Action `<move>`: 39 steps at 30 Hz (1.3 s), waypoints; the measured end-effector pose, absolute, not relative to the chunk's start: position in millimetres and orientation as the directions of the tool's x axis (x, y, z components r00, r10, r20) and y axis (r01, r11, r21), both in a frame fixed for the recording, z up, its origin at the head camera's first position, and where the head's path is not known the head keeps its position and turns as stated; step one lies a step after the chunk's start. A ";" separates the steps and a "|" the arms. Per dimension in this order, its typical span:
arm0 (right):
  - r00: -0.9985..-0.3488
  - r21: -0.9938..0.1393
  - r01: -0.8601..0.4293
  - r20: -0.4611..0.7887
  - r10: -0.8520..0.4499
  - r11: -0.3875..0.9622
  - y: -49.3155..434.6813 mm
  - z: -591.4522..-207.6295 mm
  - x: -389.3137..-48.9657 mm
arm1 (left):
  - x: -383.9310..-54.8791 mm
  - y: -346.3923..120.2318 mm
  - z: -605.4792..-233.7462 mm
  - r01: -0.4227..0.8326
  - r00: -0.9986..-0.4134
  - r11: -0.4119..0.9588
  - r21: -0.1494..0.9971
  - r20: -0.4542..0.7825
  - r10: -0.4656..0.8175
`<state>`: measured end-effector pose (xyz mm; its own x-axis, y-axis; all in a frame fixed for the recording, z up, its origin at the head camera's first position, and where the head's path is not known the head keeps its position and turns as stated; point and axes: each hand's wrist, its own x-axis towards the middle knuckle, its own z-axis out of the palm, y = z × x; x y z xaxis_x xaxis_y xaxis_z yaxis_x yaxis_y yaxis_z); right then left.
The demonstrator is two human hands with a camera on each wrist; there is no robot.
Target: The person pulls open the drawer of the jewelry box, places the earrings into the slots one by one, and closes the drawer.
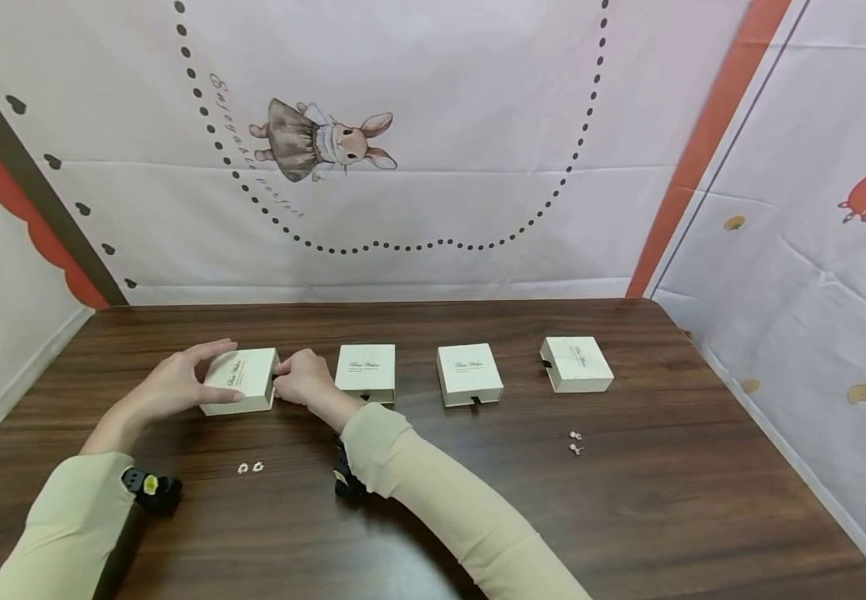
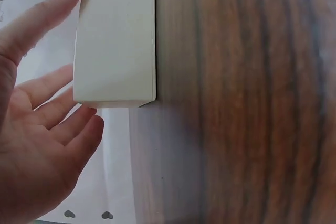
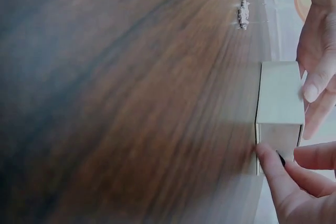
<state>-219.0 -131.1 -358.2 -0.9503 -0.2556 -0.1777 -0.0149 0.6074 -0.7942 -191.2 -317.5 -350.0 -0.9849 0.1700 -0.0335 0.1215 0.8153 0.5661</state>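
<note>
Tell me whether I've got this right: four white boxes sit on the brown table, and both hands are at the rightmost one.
One thing is wrong: both hands are at the leftmost box, not the rightmost. The head view shows the left hand holding it and the right hand at its right side. Four white boxes do sit on the brown table.

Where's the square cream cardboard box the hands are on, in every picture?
Head: square cream cardboard box, left, below middle.
Left wrist: the box is at top, left of centre.
Right wrist: right side.
Shared landmark: the bare left hand, against the box.
</note>
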 end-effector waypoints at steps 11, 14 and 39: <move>-0.974 -0.872 0.049 -0.150 -0.170 0.487 -133.4 -366.3 -220.9 | -195.0 -318.3 -353.5 0.165 -0.974 0.828 0.536 -0.045 0.223; -0.971 -0.883 0.076 -0.171 -0.166 0.463 -132.7 -367.4 -221.9 | -194.6 -319.6 -353.6 0.165 -0.973 0.826 0.539 -0.051 0.227; -0.961 -0.709 -0.126 -0.088 -0.264 0.694 -120.2 -357.0 -222.1 | -188.8 -334.5 -352.1 0.142 -0.971 0.810 0.569 -0.078 0.225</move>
<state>-222.1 -120.2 -357.0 -0.9607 -0.2635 -0.0878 -0.1257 0.6944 -0.7086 -188.8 -334.5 -352.1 -0.9712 0.2252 -0.0780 0.1421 0.8097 0.5693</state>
